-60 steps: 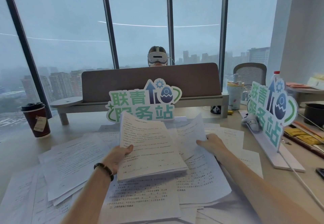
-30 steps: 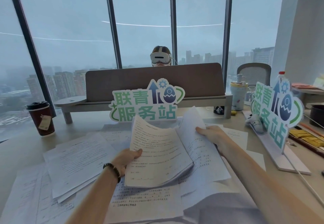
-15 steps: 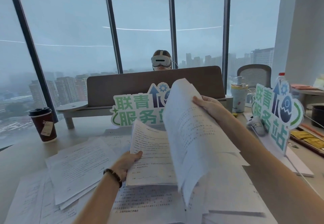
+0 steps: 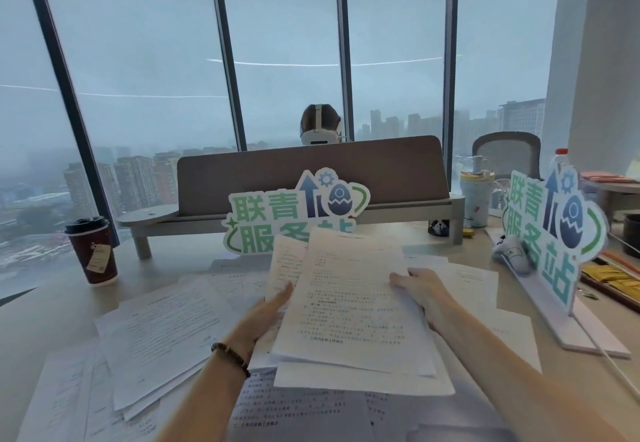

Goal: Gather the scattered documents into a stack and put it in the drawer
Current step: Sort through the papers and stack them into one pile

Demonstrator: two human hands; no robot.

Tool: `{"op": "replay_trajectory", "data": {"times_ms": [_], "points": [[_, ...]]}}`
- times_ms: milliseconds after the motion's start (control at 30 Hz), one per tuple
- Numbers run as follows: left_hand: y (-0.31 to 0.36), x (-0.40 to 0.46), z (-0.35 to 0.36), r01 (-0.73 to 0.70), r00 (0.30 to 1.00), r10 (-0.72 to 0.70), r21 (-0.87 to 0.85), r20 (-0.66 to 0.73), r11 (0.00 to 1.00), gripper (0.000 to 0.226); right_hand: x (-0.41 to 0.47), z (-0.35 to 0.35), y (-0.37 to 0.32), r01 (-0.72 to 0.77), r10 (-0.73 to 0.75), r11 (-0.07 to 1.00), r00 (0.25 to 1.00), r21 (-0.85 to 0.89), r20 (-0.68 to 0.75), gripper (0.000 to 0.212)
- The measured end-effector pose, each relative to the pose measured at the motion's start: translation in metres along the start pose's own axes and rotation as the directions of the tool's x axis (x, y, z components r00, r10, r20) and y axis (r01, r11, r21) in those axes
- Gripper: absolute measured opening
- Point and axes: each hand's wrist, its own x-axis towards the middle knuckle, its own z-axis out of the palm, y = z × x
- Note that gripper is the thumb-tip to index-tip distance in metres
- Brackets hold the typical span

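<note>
From my head view, my left hand (image 4: 268,313) holds the growing stack of documents (image 4: 349,306) from its left edge, thumb on top and fingers under, so it is closed around the paper. My right hand (image 4: 420,291) lies on the right side of the top sheet with fingers fairly straight, pressing rather than gripping. The stack sits tilted above the desk (image 4: 31,324), over more loose pages, and its sheets are fanned, with one corner poking out behind on the left. To do this step well, I judge I should square the edges before taking more: let my right palm slide the top sheet flush while the left keeps a firm pinch. More documents wait on the left, notably the loose pile (image 4: 162,334) beside my left forearm, and the sheets under the stack (image 4: 298,410). I should steer clear of the coffee cup (image 4: 93,251) and the standing sign (image 4: 298,213). No drawer shows here, so I cannot tell where it is.
</note>
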Motion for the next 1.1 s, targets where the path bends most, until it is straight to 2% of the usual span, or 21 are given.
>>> {"op": "replay_trajectory", "data": {"times_ms": [67,167,267,400,500,633,733,867,1000,1100], "points": [[-0.003,0.001,0.001,0.026,0.999,-0.024,-0.069,0.029,0.997,0.046,0.007,0.006,0.012,-0.044,0.044,0.999,0.999,-0.013,0.030,0.018],[-0.004,-0.001,0.005,0.072,0.996,-0.065,-0.131,0.061,0.989,0.045,0.027,0.012,0.030,-0.095,0.092,0.995,0.991,0.022,0.097,0.031],[-0.001,-0.003,0.008,0.066,0.997,-0.062,-0.111,0.040,0.992,0.036,0.012,0.025,0.021,-0.101,0.086,0.989,0.988,0.110,0.131,0.025],[0.002,-0.010,0.013,0.062,0.994,-0.050,-0.130,0.094,0.990,0.041,-0.009,0.032,0.005,-0.043,0.035,0.993,0.997,0.107,0.072,0.019],[0.005,-0.014,0.014,-0.003,0.997,0.012,-0.117,0.079,0.993,0.034,-0.014,0.030,-0.006,0.044,-0.053,0.991,0.996,0.129,0.068,0.022],[0.021,-0.021,0.020,-0.143,0.990,0.143,-0.020,0.015,0.990,0.032,-0.028,0.028,-0.024,0.234,-0.240,0.967,0.969,0.106,0.055,0.038],[0.037,-0.028,0.031,-0.267,0.961,0.270,0.054,-0.061,0.962,0.025,-0.037,0.029,-0.038,0.387,-0.391,0.918,0.919,0.082,0.040,0.040],[0.048,-0.035,0.042,-0.381,0.911,0.390,0.095,-0.130,0.920,0.019,-0.047,0.032,-0.053,0.593,-0.593,0.805,0.805,0.019,0.014,0.038],[0.047,-0.039,0.044,-0.429,0.891,0.428,0.025,-0.154,0.903,0.021,-0.057,0.035,-0.056,0.691,-0.690,0.721,0.723,0.053,-0.040,0.042],[0.039,-0.041,0.041,-0.404,0.906,0.397,-0.019,-0.144,0.915,0.019,-0.057,0.036,-0.048,0.697,-0.697,0.717,0.717,0.015,-0.010,0.044]]}}
